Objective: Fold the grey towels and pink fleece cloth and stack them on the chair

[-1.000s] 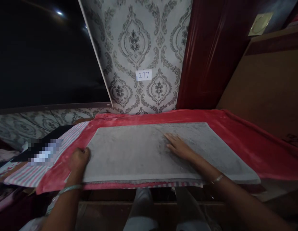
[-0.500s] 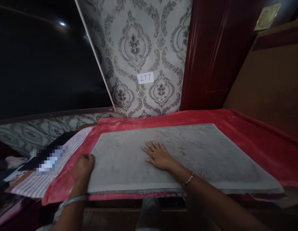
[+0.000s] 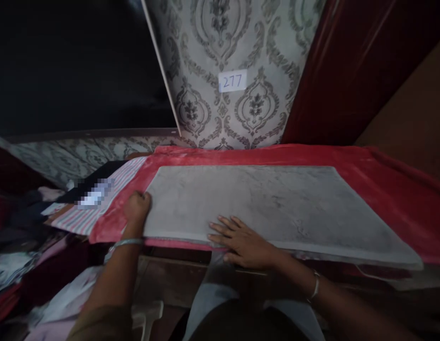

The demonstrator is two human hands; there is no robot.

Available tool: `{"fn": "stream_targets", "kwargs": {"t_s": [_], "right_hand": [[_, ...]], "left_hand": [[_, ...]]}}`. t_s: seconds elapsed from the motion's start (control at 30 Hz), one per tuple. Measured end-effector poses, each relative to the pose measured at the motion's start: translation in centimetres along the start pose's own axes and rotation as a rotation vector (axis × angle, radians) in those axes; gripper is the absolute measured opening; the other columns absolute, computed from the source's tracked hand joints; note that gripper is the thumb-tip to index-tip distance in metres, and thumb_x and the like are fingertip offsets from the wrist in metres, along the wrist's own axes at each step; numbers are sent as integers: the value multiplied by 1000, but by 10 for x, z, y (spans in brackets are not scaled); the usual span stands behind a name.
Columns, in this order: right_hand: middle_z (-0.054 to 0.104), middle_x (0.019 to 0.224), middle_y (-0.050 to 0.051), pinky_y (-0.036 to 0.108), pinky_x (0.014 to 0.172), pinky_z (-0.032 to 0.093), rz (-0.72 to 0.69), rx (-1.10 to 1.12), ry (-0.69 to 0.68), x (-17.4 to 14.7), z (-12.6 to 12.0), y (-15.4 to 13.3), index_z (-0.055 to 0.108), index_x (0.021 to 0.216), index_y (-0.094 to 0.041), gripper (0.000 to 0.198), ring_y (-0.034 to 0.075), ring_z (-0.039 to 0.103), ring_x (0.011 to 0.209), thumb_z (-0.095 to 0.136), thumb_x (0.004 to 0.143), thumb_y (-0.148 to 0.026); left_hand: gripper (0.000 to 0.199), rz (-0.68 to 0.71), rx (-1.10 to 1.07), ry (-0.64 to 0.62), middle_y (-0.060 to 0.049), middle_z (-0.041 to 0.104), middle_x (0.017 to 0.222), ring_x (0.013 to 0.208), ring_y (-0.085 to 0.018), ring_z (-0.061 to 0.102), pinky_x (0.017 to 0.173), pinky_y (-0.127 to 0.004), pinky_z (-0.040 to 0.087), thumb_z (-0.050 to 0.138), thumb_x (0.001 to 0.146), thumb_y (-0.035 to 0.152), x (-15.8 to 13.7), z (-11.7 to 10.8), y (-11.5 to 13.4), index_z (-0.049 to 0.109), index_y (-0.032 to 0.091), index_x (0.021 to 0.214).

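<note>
A grey plush mat (image 3: pixel 255 203) lies flat and smooth on a red plush blanket (image 3: pixel 393 189). My left hand (image 3: pixel 137 207) is closed at the mat's left edge, its thumb against the border and its other fingers curled. Along the front edge, my right hand (image 3: pixel 241 242) rests with fingers spread, the fingertips on the grey surface and the palm near the rim. A thin layer of pink cloth shows beneath the mat's front edge.
To the left lie a striped cloth (image 3: pixel 117 189), a blurred-out item and piled clothes (image 3: pixel 67 293). A large dark screen (image 3: pixel 81 71) stands at the back left. Patterned wallpaper bears a paper marked 277 (image 3: pixel 233 81). A brown panel (image 3: pixel 411 109) rises at right.
My right hand has slid from the middle of the mat toward its front edge. My left hand stays at the left edge. The camera view has tilted downward.
</note>
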State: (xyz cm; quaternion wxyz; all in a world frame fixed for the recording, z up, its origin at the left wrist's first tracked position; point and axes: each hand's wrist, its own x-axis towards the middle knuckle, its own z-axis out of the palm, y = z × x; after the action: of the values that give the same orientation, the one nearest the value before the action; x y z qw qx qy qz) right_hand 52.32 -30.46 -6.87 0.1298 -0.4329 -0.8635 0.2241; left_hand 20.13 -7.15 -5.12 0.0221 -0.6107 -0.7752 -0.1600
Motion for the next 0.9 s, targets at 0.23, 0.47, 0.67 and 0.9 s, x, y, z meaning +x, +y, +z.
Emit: {"fn": "stream_targets", "kwargs": {"t_s": [0.23,0.47,0.67,0.9], "right_hand": [[33,162,5,49,122,23,106,10,242,40,-15,22,38,155,-28,59,25,25,151,28,103,-55],[20,166,1,62,122,9,178,-247,78,66,9,18,36,154,-36,55,33,7,154,40,101,-49],[22,166,-2,61,122,11,40,-201,42,38,26,-10,34,154,-39,57,31,10,154,46,100,-51],[27,164,3,48,123,20,-73,-58,63,73,2,-7,28,158,-31,60,25,21,152,36,102,-52]], "left_hand": [[42,-17,-19,17,-23,71,112,104,-35,67,80,-41,49,40,93,36,-9,0,3,66,9,113],[41,11,-50,37,-22,71,111,103,-33,67,79,-39,48,41,94,37,-9,5,-2,66,10,112],[39,9,-62,38,-22,71,110,103,-34,67,80,-41,48,43,94,37,-7,6,-3,66,11,110],[38,0,-58,31,-22,70,114,104,-32,67,81,-39,47,43,94,35,-10,6,-2,65,10,113]]}}
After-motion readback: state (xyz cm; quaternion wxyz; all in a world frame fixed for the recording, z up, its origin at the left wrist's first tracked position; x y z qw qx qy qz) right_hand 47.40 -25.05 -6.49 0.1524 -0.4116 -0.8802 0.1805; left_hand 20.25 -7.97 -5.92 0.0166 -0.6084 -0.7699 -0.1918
